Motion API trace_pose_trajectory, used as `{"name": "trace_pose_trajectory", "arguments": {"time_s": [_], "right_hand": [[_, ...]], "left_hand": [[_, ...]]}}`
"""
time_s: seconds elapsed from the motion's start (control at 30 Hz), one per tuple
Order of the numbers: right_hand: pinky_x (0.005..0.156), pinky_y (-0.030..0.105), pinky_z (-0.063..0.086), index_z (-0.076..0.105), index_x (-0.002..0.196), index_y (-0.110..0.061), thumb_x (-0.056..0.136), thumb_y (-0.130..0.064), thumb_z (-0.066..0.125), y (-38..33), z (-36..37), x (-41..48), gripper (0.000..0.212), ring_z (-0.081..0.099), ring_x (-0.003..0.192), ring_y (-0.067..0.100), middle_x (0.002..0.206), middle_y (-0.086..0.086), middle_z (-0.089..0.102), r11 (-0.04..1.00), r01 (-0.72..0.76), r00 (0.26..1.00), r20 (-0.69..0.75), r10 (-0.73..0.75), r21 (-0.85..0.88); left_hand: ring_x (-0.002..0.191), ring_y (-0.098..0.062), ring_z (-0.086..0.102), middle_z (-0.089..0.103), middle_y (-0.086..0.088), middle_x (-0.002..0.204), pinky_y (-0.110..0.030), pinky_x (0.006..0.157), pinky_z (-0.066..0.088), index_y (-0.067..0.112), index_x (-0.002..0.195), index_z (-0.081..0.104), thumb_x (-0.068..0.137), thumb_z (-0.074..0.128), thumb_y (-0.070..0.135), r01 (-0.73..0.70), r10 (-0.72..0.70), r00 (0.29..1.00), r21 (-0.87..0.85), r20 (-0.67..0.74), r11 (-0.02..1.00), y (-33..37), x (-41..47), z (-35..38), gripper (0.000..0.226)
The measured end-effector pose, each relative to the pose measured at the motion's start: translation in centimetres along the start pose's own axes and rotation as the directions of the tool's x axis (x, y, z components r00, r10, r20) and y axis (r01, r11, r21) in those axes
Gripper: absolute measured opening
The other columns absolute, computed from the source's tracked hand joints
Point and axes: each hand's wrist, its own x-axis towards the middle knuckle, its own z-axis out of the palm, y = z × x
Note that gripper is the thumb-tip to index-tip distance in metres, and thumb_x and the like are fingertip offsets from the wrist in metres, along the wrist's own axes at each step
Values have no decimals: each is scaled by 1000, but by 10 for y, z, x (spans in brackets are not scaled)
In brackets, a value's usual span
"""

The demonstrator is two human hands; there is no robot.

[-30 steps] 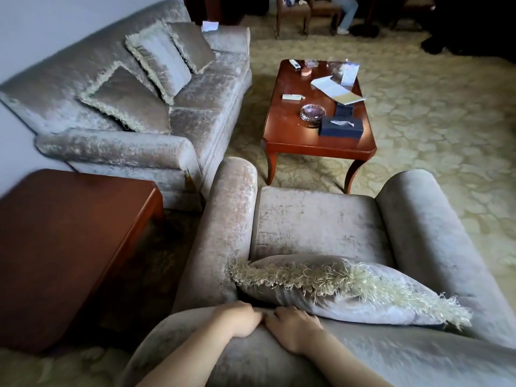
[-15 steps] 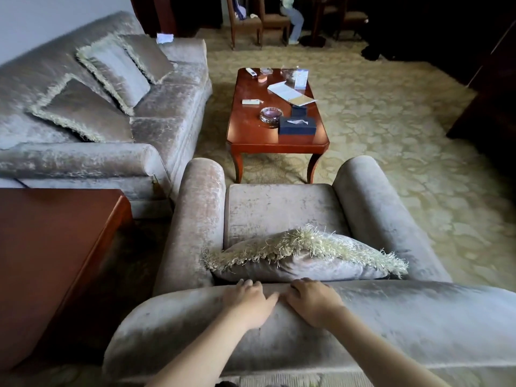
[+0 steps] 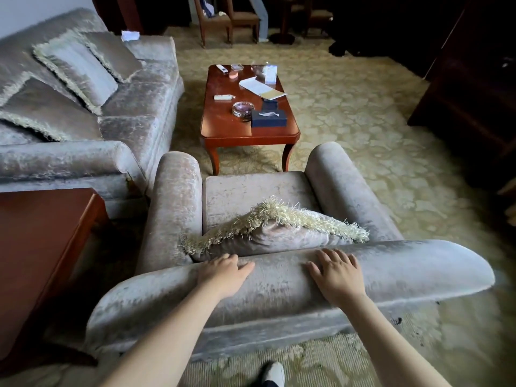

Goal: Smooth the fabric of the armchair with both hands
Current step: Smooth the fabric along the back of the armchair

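Observation:
I stand behind a grey velvet armchair point(image 3: 405, 269) and look down over its rolled backrest. My left hand point(image 3: 223, 275) lies flat, palm down, on the top of the backrest, left of centre. My right hand point(image 3: 336, 273) lies flat with fingers spread on the same roll, right of centre, a gap between the two hands. A fringed grey cushion point(image 3: 279, 233) leans on the seat against the backrest, just beyond my fingers. Both hands hold nothing.
A matching sofa point(image 3: 134, 115) with fringed cushions stands at the left. A wooden side table point(image 3: 42, 247) is beside the chair's left arm. A coffee table point(image 3: 223, 127) with a box, ashtray and papers stands in front. Patterned carpet lies to the right. A person sits at the far back.
My hands were touching at the middle of the backrest; they have slid apart, left hand leftward, right hand rightward. The view has pulled back and risen.

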Motion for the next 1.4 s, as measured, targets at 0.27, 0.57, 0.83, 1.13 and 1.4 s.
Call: {"name": "trace_pose_trajectory", "arguments": {"time_s": [0.27,0.57,0.83,1.13,1.4], "right_hand": [[106,40,22,54,124,-21,93,-56,29,-15,-9,7,53,39,131,21,137,0,52,998,-7,1000,-14,8,65],[103,45,28,51,127,-15,93,-57,20,14,-2,5,62,42,126,30,134,9,53,984,171,985,17,-172,51],[98,37,34,55,119,-21,95,-46,30,171,-9,58,42,48,123,26,131,5,55,965,243,959,125,-254,95],[104,41,31,50,129,-22,94,-49,24,245,-16,93,51,46,126,26,138,7,50,969,219,906,345,-247,119],[101,44,34,51,121,-28,94,-47,23,257,-22,117,43,47,124,27,135,6,51,942,240,820,470,-326,234]], "left_hand": [[140,-27,25,22,-5,156,-49,113,18,21,147,24,86,6,68,79,-79,997,22,-11,997,-3,-7,-15,79],[142,-26,16,20,-9,156,-49,112,13,15,148,20,90,11,63,38,-32,997,87,-75,995,94,-22,1,75],[136,-29,30,32,-11,151,-47,109,19,14,143,33,94,20,56,44,-42,995,18,-91,999,286,17,10,66],[140,-26,23,26,-12,153,-42,110,23,10,145,28,95,20,53,74,-74,997,3,14,997,361,52,8,67],[142,-31,15,23,-12,155,-47,114,14,12,143,33,95,16,44,9,-19,985,53,172,999,366,98,11,60]]}}
